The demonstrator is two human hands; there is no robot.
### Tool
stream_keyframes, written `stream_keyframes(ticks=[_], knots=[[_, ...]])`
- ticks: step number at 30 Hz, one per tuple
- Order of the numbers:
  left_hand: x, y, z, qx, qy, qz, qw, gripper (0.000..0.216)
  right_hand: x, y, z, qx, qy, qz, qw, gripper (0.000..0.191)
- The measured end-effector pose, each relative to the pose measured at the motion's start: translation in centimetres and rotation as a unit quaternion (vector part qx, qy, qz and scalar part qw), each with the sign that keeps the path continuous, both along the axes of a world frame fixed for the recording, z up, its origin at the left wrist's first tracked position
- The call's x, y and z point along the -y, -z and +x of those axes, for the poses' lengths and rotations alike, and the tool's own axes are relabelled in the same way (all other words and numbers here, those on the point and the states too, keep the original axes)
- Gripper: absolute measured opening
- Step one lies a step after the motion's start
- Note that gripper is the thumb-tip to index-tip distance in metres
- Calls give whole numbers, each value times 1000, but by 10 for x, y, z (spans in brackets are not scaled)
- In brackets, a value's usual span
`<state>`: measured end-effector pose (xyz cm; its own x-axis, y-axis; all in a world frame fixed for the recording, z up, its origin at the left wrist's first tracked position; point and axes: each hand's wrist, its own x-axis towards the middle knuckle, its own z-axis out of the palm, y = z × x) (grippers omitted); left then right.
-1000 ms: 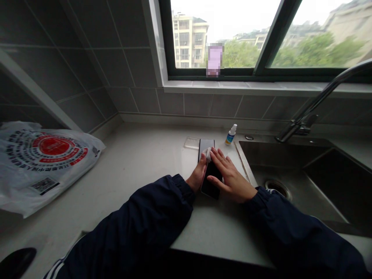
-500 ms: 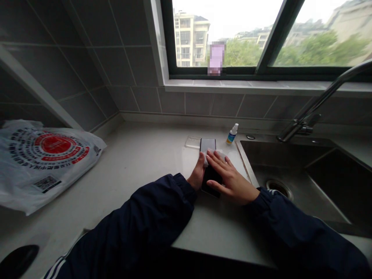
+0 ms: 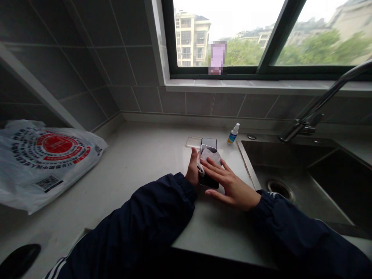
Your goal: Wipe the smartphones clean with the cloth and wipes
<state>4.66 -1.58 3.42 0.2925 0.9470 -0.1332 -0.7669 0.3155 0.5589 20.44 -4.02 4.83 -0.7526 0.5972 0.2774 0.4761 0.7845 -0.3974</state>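
Observation:
My left hand grips a dark smartphone along its left edge, thumb pointing up; its other fingers are hidden. Over the screen lies a crumpled white wipe, pressed down by the outstretched fingers of my right hand. A flat, dark-edged panel shows just beyond the phone's top edge; I cannot tell what it is. Close by on the left is a clear phone case, flat on the counter. A small spray bottle with a blue and yellow label stands behind my right hand.
A white counter runs under a window. On the left sits a white plastic bag with red and black print. At right are a steel sink and a curved tap. A dark rounded object is at lower left.
The phone's top edge has come nearer to me, showing the panel behind it. The wipe is more spread over the screen, and my right hand has shifted slightly left and towards me.

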Motion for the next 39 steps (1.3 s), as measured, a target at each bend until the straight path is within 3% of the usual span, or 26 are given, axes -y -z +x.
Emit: stream_keyframes(ticks=[10,17,39], knots=[[-8,-17,-12,-7,-37,-44,998,84,6,-2,-1,-30,-53,-4,998,71],[-8,-14,-15,-49,-71,-6,996,83,6,1,0,-39,-56,11,998,61],[-14,-10,-19,-25,-84,-31,996,85,1,3,2,-117,-13,90,989,36]])
